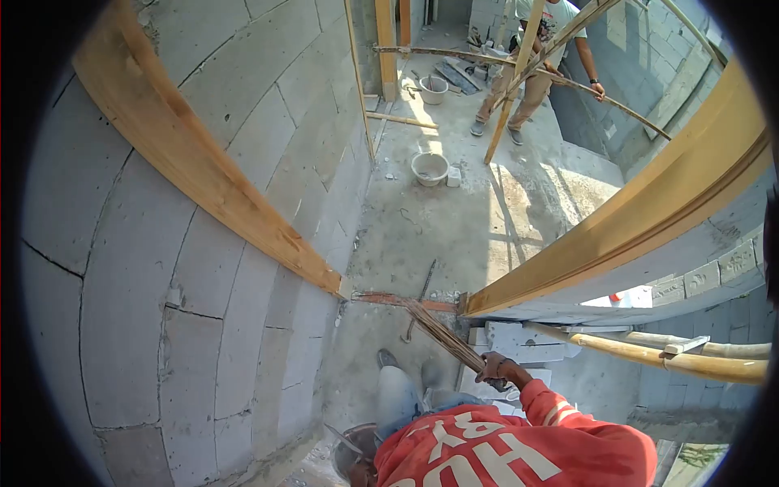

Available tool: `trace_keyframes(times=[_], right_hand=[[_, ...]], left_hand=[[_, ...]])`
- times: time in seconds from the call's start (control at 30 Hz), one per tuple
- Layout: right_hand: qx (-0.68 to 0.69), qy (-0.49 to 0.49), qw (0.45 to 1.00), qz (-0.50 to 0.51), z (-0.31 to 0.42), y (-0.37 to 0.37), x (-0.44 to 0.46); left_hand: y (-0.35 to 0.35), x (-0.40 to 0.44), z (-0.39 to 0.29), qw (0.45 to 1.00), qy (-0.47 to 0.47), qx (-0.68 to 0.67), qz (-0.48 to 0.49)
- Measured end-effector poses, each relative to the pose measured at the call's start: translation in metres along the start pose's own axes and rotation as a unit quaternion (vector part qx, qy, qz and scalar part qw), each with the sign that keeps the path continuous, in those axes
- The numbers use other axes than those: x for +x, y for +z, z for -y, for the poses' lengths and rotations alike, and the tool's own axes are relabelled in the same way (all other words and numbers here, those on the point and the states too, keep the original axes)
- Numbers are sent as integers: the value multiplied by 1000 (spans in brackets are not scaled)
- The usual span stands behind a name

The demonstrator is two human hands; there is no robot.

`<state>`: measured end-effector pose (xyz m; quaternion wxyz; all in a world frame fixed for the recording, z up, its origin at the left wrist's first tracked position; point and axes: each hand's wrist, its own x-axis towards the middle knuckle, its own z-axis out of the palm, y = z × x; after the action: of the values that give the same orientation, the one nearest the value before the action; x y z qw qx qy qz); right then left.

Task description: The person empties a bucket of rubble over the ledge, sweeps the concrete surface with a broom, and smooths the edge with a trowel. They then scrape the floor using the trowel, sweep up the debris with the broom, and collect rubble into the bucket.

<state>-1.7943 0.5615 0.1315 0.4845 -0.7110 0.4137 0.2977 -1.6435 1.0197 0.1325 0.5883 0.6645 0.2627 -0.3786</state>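
Note:
My right hand (492, 369) is closed around the bound end of a stick broom (445, 335). The broom's bristles fan out toward a reddish threshold strip (377, 299) on the concrete floor. Low in the view, my left hand (363, 473) shows only in part, beside a bucket (344, 456); its fingers are too hidden to read. A pale, thin tool-like piece (342, 437) rests at the bucket's rim. A thin dark rod (428, 280) lies across the threshold near the bristles.
Wooden door-frame posts (219, 183) (625, 235) flank the opening. Pale blocks (523, 341) and bamboo poles (698, 365) are at right. Beyond stand two buckets (430, 168) (433, 89), a slanted wooden prop (513, 89) and another person (540, 77) holding a long pole.

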Motion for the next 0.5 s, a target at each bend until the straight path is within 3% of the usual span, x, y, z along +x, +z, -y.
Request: trace_keyframes(times=[0.13, 0.2, 0.23, 0.33, 0.37, 0.47, 0.5], right_hand=[[219, 4, 970, -106, 44, -6, 45], [319, 74, 930, -168, 73, -14, 61], [294, 74, 929, -212, 81, -18, 75], [305, 138, 921, -199, 125, -57, 81], [407, 97, 880, -227, 114, -51, 108], [420, 104, 866, -251, 154, -109, 94], [544, 50, 784, -295, 143, -104, 120]], left_hand=[[21, 74, -72, 994, 24, 64, 81], [74, 87, -148, 983, 1, 119, 137], [99, 93, -183, 971, -24, 154, 180], [146, 151, -230, 950, -41, 212, 223], [164, 164, -248, 944, -41, 230, 233], [215, 189, -301, 896, -7, 347, 277], [237, 195, -316, 868, 24, 406, 286]])
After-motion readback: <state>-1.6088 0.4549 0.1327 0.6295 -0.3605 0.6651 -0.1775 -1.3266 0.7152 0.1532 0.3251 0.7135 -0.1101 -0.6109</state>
